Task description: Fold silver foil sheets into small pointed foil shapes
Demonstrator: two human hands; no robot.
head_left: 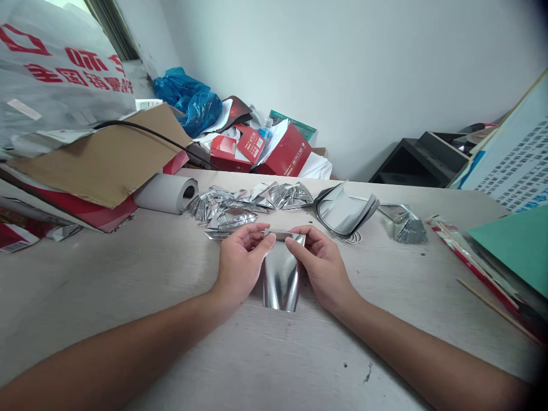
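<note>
- At the centre of the frame, a silver foil piece (280, 279) sits between the two hands, its lower end pointing toward the bottom of the frame.
- The left hand (240, 260) pinches its upper left corner between thumb and fingers; the right hand (326, 265) pinches the upper right corner likewise, thumbs near each other.
- The step in hand looks like working the upper edge; a clean move there seems to call for level, matched pressure from both thumbs.
- Just beyond the fingers, pleated foil pieces (212, 202) and a stack of sheets (346, 211) crowd the upper middle, leaving little room that way.
- Below the foil, toward the bottom centre, the bench (278, 365) offers the widest bare stretch.
- A paper roll (160, 194) bounds the upper left; a green sheet (518, 245) and a thin stick (492, 305) limit the right side.
</note>
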